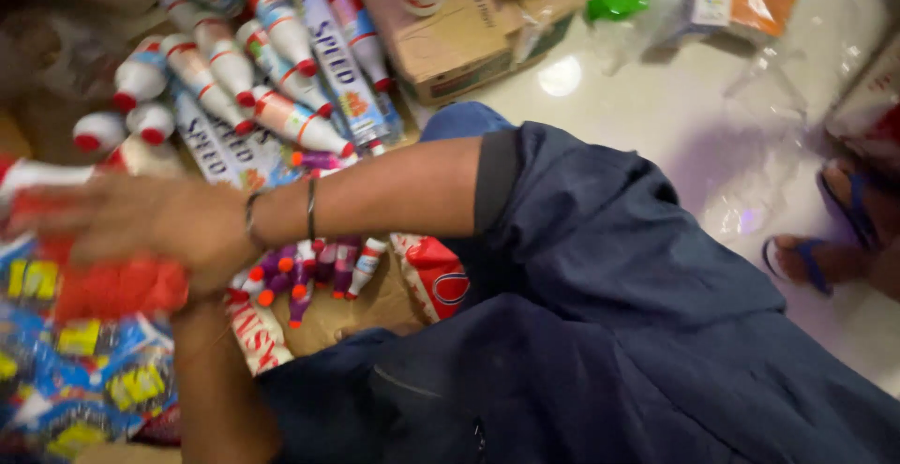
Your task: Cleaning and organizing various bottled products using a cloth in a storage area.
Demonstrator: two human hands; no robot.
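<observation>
Blurred in motion, both hands (141, 230) close together around a red packet (117, 286) above colourful printed wrappers (84, 370); white toy bowling pins (253, 70) with red bands lie piled just beyond, beside a cardboard box (459, 42).

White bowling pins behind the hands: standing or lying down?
Lying down. The white bowling pins rest on their sides in a loose pile, red-striped necks pointing different ways, beside the cardboard box.

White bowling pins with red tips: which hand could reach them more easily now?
Probably the right hand: it lies uppermost, nearest the white bowling pins. The left hand sits lower, against the red packet, with the right arm between. Both are blurred.
</observation>
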